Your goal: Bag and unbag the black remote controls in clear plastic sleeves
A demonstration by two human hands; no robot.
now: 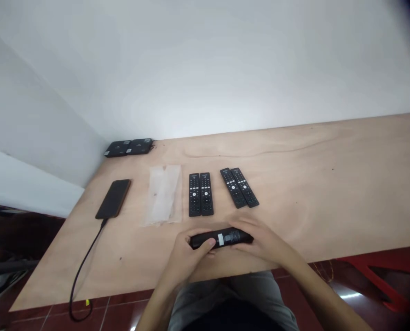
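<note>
A black remote control (230,236) is held level above the table's near edge, its back with a white label and printed text facing up. My left hand (191,255) grips its left end, the thumb pressed on the back. Around the right end are the fingers of my right hand (256,236), slightly blurred. Beyond my hands, a pair of remotes (200,195) lies side by side with buttons up. Another pair of remotes (239,187) lies slanted to the right of it. Clear plastic sleeves (163,195) rest flat to the left of the remotes.
A smartphone (113,198) lies at the left of the wooden table (329,197), a black cable (83,266) running from it over the front edge. Two black boxes (129,147) sit in the back left corner against the white wall (225,69). A red stool (373,276) stands at the lower right.
</note>
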